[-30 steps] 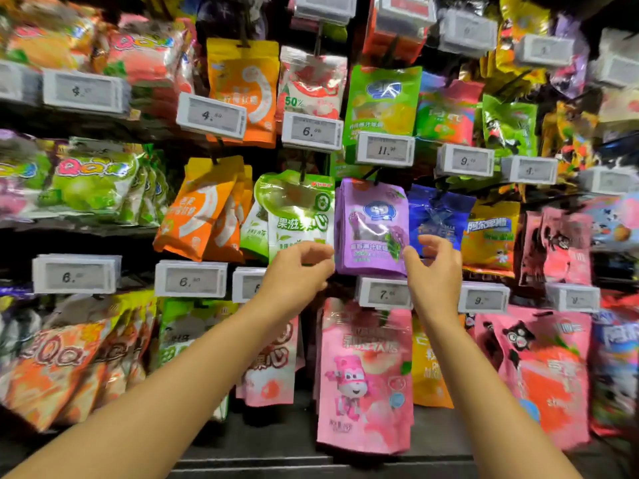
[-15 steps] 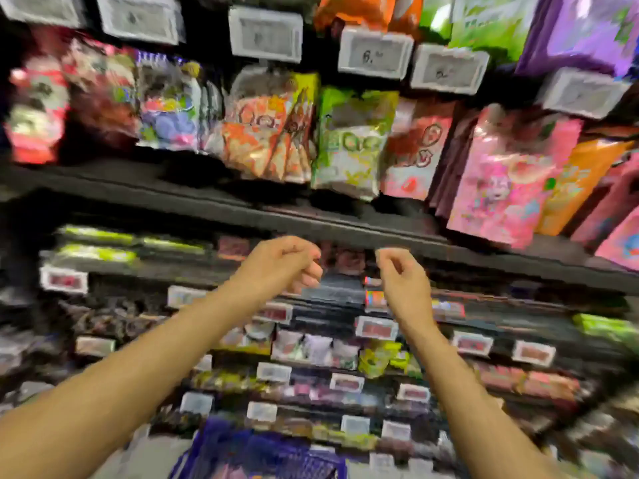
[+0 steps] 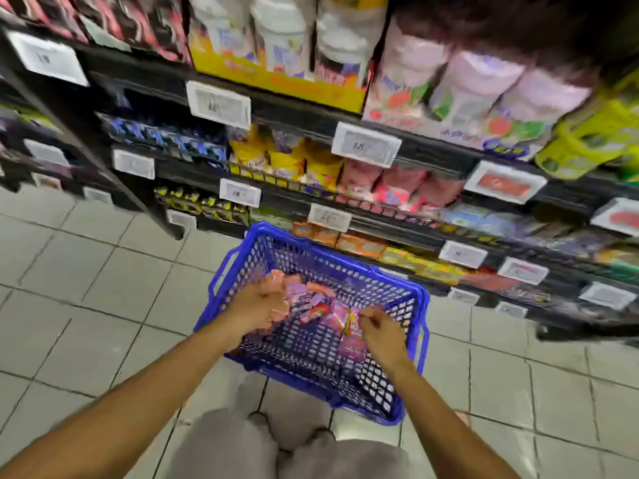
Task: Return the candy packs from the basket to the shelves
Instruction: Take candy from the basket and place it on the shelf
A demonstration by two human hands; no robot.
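Observation:
A blue plastic basket (image 3: 424, 316) stands on the tiled floor in front of the shelves. Several candy packs (image 3: 321, 310), pink, purple and multicoloured, lie in its bottom. My left hand (image 3: 257, 307) is down inside the basket at its left side, fingers curled against the pink and purple packs. My right hand (image 3: 382, 331) is inside at the right, fingertips pinched together at the edge of a colourful pack (image 3: 351, 323). Motion blur hides whether either hand holds a pack.
Black shelves (image 3: 408, 150) with white price tags run across the top and right, stocked with bags and boxes of sweets. Light grey floor tiles (image 3: 86, 288) spread to the left. My legs in grey shorts (image 3: 224, 444) are just behind the basket.
My view has dropped from the hanging candy bags down to the floor. Both hands have come away from the purple pack on its peg and gone down into the basket.

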